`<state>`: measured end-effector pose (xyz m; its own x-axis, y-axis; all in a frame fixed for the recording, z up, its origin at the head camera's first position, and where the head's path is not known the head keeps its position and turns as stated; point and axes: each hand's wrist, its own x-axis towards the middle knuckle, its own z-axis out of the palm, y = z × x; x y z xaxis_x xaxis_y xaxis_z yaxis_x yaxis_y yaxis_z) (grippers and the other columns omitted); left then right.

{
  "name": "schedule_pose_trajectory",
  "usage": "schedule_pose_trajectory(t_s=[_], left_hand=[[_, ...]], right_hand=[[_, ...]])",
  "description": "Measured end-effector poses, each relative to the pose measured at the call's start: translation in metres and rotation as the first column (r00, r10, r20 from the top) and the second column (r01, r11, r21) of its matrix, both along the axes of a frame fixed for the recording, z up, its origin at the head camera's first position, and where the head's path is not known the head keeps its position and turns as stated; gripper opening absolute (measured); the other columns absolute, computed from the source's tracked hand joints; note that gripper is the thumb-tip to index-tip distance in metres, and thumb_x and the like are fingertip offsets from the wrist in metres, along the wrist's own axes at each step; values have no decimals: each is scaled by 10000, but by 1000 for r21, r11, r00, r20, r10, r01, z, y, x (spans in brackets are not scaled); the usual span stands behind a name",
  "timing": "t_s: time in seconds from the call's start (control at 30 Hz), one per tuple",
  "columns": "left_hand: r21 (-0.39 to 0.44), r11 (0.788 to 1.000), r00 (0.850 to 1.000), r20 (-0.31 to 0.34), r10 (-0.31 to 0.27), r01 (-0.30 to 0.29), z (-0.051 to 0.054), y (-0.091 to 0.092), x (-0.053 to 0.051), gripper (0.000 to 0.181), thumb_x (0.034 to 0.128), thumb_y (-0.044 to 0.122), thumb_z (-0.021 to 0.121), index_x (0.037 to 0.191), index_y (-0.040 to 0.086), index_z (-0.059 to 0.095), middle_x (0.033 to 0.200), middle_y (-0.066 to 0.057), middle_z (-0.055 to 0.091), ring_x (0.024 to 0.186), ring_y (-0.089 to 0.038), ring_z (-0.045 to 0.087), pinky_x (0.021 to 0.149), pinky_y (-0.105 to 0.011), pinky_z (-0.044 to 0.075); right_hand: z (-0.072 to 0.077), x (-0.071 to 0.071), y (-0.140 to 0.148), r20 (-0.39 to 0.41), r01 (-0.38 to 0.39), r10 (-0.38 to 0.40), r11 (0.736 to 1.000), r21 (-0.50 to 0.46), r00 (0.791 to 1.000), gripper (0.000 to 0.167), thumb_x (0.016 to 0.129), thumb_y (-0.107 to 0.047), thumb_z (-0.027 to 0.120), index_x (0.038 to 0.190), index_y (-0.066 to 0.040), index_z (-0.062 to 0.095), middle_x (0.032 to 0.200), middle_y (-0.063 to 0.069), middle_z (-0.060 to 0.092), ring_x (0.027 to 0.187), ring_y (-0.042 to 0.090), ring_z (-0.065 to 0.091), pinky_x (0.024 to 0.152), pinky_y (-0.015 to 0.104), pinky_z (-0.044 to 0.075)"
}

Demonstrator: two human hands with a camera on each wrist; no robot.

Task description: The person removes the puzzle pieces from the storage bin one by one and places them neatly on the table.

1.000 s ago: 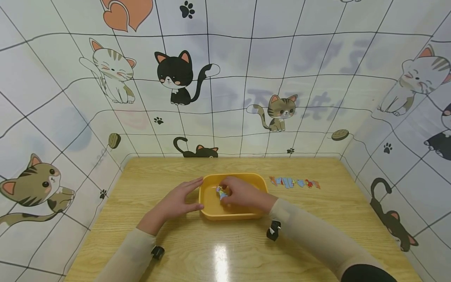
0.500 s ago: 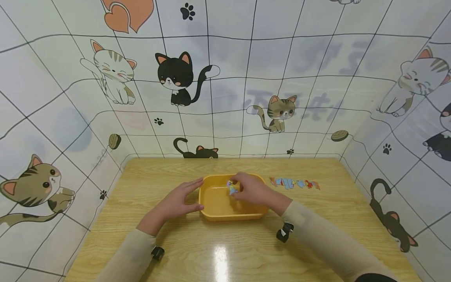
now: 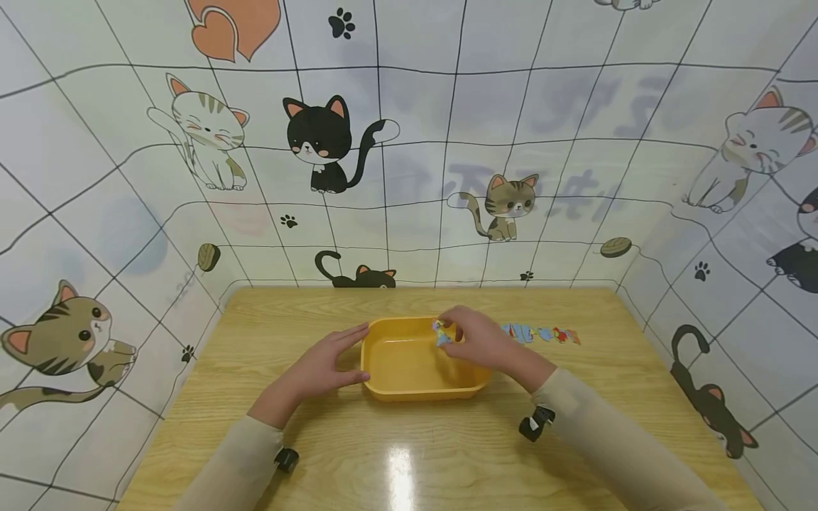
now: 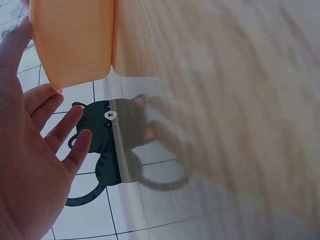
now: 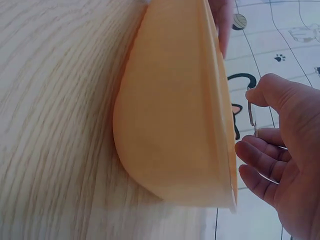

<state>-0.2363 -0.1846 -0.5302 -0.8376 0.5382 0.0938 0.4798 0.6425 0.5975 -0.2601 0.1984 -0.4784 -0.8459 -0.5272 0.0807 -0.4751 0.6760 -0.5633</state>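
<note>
A yellow plastic tray (image 3: 396,392) sits on the wooden table. My right hand (image 3: 482,342) is over its right part and pinches a small, flat, colourful puzzle piece (image 3: 440,332) between thumb and fingers. From the right wrist view, the puzzle piece (image 5: 251,112) appears edge-on as a thin strip, above the level of the tray rim. My left hand (image 3: 319,365) rests against the tray's left end, fingers extended and thumb apart. The left wrist view has this hand (image 4: 35,150) with fingertips at the tray's rim (image 4: 59,91).
Several colourful puzzle pieces (image 3: 543,333) lie in a row on the table (image 3: 287,312) to the right of the tray, partly hidden behind my right hand. A cat-patterned wall covering (image 3: 415,227) encloses the table at the back and sides.
My right hand has lifted the puzzle piece from inside the tray and carried it rightward and away from me, toward the tray's far rim. The left hand and tray stay in place.
</note>
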Motion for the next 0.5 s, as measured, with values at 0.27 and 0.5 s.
schedule_pose_trajectory(t_s=[0.27,0.5], left_hand=[[-11,1000,1000,1,3,-3,1,1,1,944,960,511,862,1724,174,424,1791,88,332,1627,-344,356,1297,-637,313],[-7,1000,1000,6,-1,1,2,0,1,939,963,498,863,1725,171,420,1793,85,328,1628,-345,353,1298,-635,312]], right_hand=[[5,0,24,-43,47,-48,999,-22,998,521,1000,-264,800,1452,-38,672,1286,114,704,952,237,670,731,367,556],[6,1,46,-61,94,-96,995,-34,994,545,1013,-245,810,1483,-17,655,1293,110,690,946,205,655,694,362,557]])
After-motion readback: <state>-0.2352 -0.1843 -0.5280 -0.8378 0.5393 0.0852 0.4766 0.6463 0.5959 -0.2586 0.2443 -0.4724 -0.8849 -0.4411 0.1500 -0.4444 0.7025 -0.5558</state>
